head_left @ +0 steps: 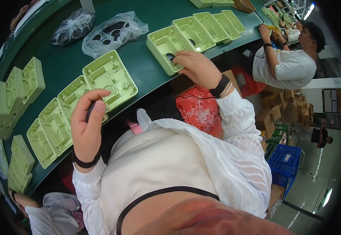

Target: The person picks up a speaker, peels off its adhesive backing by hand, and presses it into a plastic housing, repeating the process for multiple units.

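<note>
My left hand (87, 127) is closed, pinching a small black round part (90, 111) between thumb and fingers, beside the near edge of a light-green plastic housing (117, 64). That open housing has moulded ribs, posts and a ring inside. My right hand (201, 69) reaches into another light-green housing (160, 41) to the right. Its fingertips are pressed together on a black round part (170, 57) at that housing's near end; the fingers partly cover it.
More green housings (54, 123) line the table edge at left, others (201, 29) at right. Plastic bags (113, 35) of black round parts lie behind on the green table (139, 55). A red bag (200, 109) with white rings hangs below. Co-workers (288, 58) sit on both sides.
</note>
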`<action>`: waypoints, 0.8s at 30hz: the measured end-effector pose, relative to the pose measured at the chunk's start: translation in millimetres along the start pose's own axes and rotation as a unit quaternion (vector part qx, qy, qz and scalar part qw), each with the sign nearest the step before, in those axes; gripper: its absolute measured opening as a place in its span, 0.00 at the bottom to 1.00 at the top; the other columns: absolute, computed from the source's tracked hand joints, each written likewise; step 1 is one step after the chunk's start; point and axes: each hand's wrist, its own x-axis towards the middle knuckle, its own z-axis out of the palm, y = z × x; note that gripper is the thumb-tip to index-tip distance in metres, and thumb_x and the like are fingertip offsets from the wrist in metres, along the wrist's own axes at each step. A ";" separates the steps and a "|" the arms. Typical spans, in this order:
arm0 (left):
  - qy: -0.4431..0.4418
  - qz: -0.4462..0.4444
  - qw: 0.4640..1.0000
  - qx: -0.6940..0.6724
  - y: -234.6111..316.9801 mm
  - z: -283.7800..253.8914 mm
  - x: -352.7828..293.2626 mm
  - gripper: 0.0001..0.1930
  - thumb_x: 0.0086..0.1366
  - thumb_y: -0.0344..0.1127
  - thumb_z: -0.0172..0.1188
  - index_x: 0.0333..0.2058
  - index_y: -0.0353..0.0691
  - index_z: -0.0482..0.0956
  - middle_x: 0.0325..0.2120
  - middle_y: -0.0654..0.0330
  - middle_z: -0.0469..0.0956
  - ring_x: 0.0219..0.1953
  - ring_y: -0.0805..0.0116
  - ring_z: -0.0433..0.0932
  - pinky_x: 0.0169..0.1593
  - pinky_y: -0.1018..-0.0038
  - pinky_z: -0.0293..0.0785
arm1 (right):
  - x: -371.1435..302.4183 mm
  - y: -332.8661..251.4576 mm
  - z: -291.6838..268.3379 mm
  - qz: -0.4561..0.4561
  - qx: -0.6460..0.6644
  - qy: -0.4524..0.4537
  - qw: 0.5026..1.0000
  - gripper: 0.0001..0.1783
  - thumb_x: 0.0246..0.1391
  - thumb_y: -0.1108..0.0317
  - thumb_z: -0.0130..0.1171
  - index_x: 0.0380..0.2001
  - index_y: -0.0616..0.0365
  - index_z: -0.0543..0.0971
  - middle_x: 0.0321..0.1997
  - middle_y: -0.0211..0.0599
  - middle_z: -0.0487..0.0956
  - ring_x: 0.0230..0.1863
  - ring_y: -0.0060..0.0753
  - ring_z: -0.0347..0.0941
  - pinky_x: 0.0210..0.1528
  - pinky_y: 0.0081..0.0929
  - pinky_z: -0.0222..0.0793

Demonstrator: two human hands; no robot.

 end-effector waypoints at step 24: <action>-0.038 -0.072 0.881 -0.465 -20.4 -10.3 -15.2 0.22 0.81 0.38 0.47 0.61 0.23 0.68 0.60 0.45 0.73 0.62 0.58 0.75 0.69 0.61 0.72 | 91.2 -152.3 27.0 -0.111 0.140 0.167 0.970 0.18 0.53 0.75 0.67 0.49 0.59 0.83 0.52 0.43 0.80 0.51 0.49 0.77 0.56 0.38 0.71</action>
